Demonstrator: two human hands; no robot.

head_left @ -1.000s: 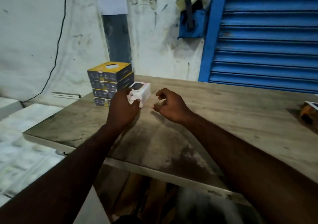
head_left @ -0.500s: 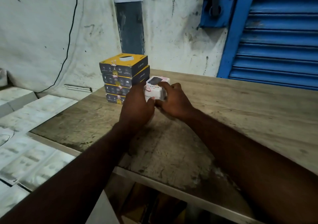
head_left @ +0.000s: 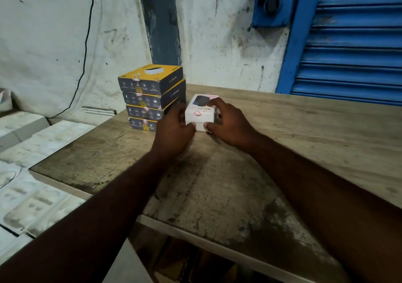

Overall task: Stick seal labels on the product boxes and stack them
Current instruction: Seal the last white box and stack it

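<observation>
A small white product box (head_left: 200, 114) with a dark picture on top and a red-edged seal label on its near face stands on the wooden table (head_left: 304, 143). My left hand (head_left: 174, 130) grips its left side, thumb on the lower front edge. My right hand (head_left: 230, 123) grips its right side, fingers curled over the top corner. Just left of it stands a stack of several yellow-and-dark boxes (head_left: 152, 97), each with a label on its front face.
White moulded trays (head_left: 32, 174) lie on the floor left of the table. A white wall with a black cable (head_left: 87, 43) is behind, and a blue roller shutter (head_left: 352, 39) at the right. The table's front edge runs below my forearms.
My right hand has come in from beside the white box and taken hold of its right side. The box now sits squarely between both hands.
</observation>
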